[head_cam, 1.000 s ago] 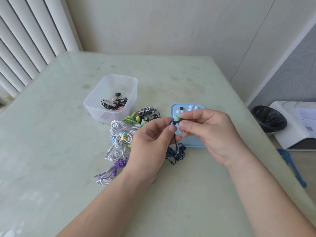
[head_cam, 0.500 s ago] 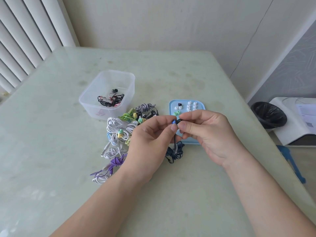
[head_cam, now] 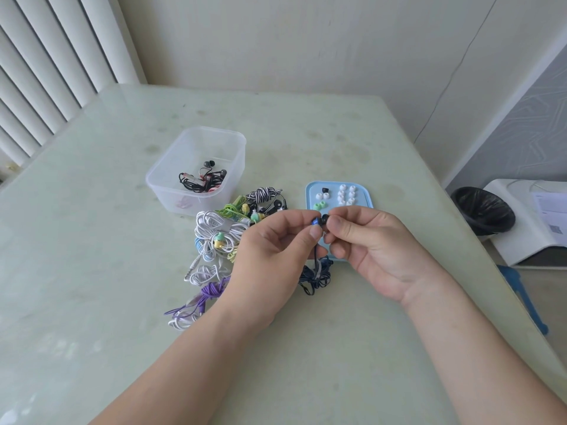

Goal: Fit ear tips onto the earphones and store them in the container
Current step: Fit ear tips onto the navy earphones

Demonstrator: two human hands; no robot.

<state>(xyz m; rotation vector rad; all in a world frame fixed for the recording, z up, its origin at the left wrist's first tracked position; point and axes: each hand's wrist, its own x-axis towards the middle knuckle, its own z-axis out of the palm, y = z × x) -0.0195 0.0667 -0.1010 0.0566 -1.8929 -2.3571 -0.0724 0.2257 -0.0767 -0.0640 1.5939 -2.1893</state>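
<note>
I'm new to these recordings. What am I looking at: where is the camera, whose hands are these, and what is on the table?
There is no machine here: a person works with two bare hands. The one view comes from a wide-angle camera worn on the head, looking forward and down, so the arms enter from below. The left hand pinches a blue earbud, whose dark blue cable hangs to a bundle on the table. The right hand pinches a black ear tip against it. Behind the hands lies a light blue tray with loose ear tips in white, green and black. Left of it is a pile of coiled earphones, and further back a clear plastic container holding black and red earphones.
</note>
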